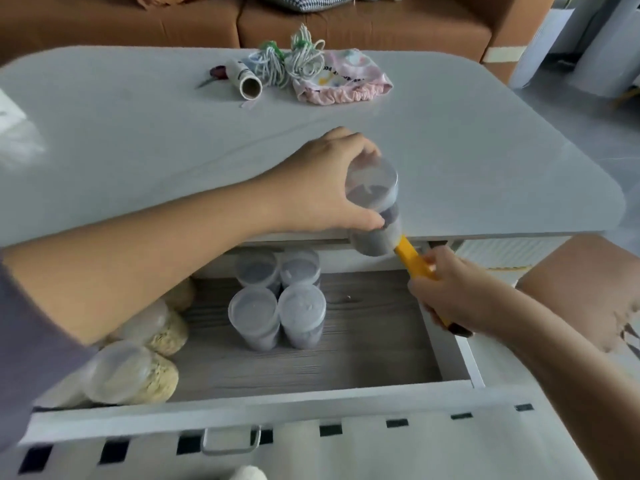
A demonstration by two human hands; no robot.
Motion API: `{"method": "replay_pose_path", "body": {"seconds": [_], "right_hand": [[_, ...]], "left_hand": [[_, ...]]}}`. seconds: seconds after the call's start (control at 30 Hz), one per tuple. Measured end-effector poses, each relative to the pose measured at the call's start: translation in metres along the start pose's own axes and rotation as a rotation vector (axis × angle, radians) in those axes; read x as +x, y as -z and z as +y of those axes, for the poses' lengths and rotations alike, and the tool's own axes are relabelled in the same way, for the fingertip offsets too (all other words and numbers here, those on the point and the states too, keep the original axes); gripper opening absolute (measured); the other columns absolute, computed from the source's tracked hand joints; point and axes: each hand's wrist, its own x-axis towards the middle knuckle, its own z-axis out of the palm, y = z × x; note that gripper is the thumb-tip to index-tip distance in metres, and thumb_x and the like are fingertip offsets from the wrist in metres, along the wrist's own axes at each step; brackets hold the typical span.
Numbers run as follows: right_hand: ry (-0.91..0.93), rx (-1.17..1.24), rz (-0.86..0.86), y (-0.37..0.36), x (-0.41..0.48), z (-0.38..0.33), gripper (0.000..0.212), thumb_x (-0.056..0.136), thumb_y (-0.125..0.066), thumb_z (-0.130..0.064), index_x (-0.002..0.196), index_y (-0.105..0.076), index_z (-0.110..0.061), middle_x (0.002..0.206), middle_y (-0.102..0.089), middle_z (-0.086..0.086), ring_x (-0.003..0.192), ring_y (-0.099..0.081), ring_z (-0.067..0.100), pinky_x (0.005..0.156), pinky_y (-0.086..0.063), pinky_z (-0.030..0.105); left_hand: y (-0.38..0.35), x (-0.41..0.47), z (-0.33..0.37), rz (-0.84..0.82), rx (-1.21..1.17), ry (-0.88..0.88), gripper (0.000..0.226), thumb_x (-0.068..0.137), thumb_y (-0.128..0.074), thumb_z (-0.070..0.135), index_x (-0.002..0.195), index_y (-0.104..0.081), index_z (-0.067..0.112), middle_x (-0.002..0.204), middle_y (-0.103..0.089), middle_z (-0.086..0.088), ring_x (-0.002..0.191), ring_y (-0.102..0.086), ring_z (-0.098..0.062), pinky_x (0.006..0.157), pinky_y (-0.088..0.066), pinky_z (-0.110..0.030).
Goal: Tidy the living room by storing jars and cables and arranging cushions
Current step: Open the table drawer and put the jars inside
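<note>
Clear lidded plastic jar of dark filling (375, 216) hangs near-upright at the near edge of the pale grey table (485, 168), left hand (318, 188) gripping its side; open wood-floored drawer (374, 341) lies directly below, bare right of four standing dark jars (277, 306); right hand (457, 296) clasps a yellow-handled tool (410, 259) beside the jar's base.

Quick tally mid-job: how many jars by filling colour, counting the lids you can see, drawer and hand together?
Dark-filled jars standing in the drawer: 4
Dark-filled jar held in the left hand: 1
Pale-filled jars lying at the drawer's left: at least 3, partly behind the arm
Total: at least 8
</note>
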Motion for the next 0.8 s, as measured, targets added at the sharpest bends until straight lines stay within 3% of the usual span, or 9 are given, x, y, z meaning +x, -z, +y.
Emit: {"method": "replay_pose_path", "body": {"seconds": [0.07,0.17,0.43,0.57,0.67,0.73,0.8], "right_hand": [[0.008,0.003,-0.099,-0.012,-0.009,-0.004,0.02,0.088,-0.05,-0.023,0.104,-0.042,-0.015,0.068,-0.062,0.008,0.039,-0.053,0.011,0.037,-0.035,0.018],[0.004,-0.015,-0.188,-0.024,-0.011,-0.008,0.025,0.089,-0.05,-0.025,0.109,-0.04,-0.014,0.067,-0.061,0.007,0.037,-0.052,0.009,0.037,-0.035,0.017],[-0.033,-0.104,-0.316,-0.058,0.016,-0.006,0.032,0.089,-0.051,-0.033,0.11,-0.046,-0.01,0.079,-0.062,0.003,0.068,-0.056,0.016,0.064,-0.044,0.029],[-0.073,-0.203,-0.339,-0.071,0.028,-0.001,0.036,0.089,-0.053,-0.034,0.115,-0.043,-0.011,0.098,-0.063,0.006,0.079,-0.055,0.018,0.068,-0.041,0.031],[-0.1,-0.247,-0.32,-0.085,0.039,0.001,0.039,0.087,-0.056,-0.027,0.118,-0.045,-0.006,0.092,-0.058,0.008,0.078,-0.054,0.022,0.067,-0.042,0.032],[-0.129,-0.252,-0.338,-0.093,0.047,0.001,0.035,0.089,-0.055,-0.022,0.116,-0.047,-0.002,0.086,-0.059,0.009,0.072,-0.057,0.023,0.063,-0.044,0.031],[-0.209,-0.097,-0.403,-0.1,0.055,0.002,0.028,0.09,-0.055,-0.017,0.112,-0.05,0.001,0.082,-0.062,0.014,0.064,-0.059,0.025,0.06,-0.049,0.031]], "left_hand": [[0.008,-0.027,0.0,-0.051,0.017,-0.018,0.065,0.067,-0.082,0.044,0.122,-0.052,0.027,0.117,-0.053,0.014,0.105,-0.053,-0.005,0.09,-0.043,-0.021],[0.012,-0.06,-0.002,-0.141,0.012,-0.021,0.062,0.066,-0.082,0.043,0.118,-0.053,0.03,0.114,-0.054,0.019,0.105,-0.053,-0.003,0.089,-0.043,-0.023],[0.012,-0.11,-0.026,-0.403,0.034,-0.074,0.068,0.072,-0.082,0.03,0.129,-0.047,0.04,0.122,-0.045,0.025,0.118,-0.045,0.001,0.094,-0.04,-0.02],[0.003,-0.123,-0.037,-0.503,0.085,-0.1,0.067,0.074,-0.079,0.03,0.127,-0.042,0.046,0.122,-0.036,0.022,0.111,-0.045,-0.001,0.087,-0.042,-0.017],[-0.008,-0.126,-0.043,-0.545,0.22,-0.157,0.065,0.076,-0.076,0.031,0.129,-0.041,0.045,0.123,-0.035,0.024,0.103,-0.04,0.006,0.08,-0.045,-0.021],[-0.017,-0.124,-0.05,-0.515,0.273,-0.203,0.064,0.077,-0.075,0.031,0.131,-0.043,0.041,0.124,-0.038,0.022,0.103,-0.036,0.008,0.086,-0.047,-0.027],[-0.023,-0.121,-0.056,-0.456,0.279,-0.251,0.063,0.075,-0.076,0.033,0.13,-0.046,0.039,0.124,-0.043,0.02,0.112,-0.039,0.0,0.091,-0.044,-0.031]]}}
